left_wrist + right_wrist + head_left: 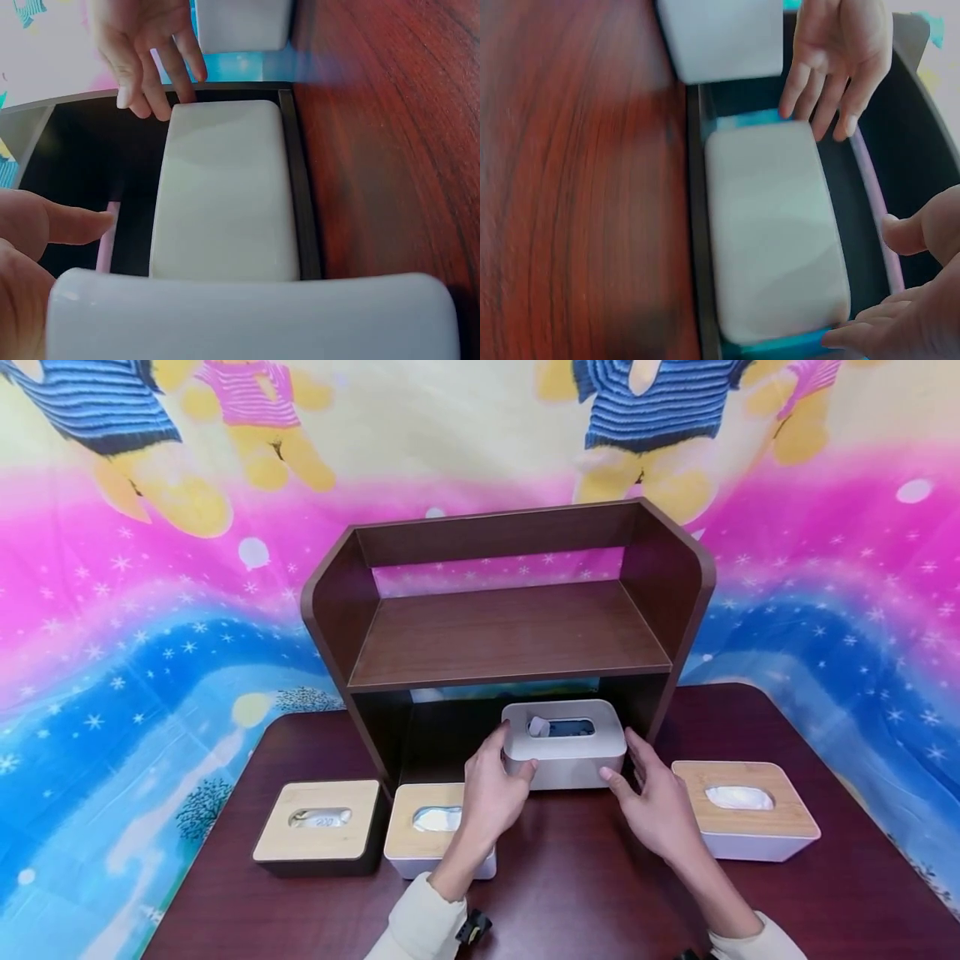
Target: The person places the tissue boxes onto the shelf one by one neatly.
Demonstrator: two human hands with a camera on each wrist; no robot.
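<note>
A light grey tissue box (568, 772) with an oval slot stands in the lower compartment of the dark brown desk shelf (510, 631), towards its right side. My left hand (495, 787) is at the box's left side, thumb in front, and my right hand (657, 808) is at its right side. The right wrist view shows the left hand (840, 67) with fingertips at the far end of the box (772, 232). Seen from the left wrist, the right hand (150, 52) has loose, extended fingers by the box's far corner (225, 195).
Left of the shelf's front sit a dark tissue box (318, 852) with a wooden lid and a white one (408, 847), partly behind my left forearm. Another white, wood-lidded box (757, 845) stands right. A printed cloth (465, 460) hangs behind the dark red table (570, 893).
</note>
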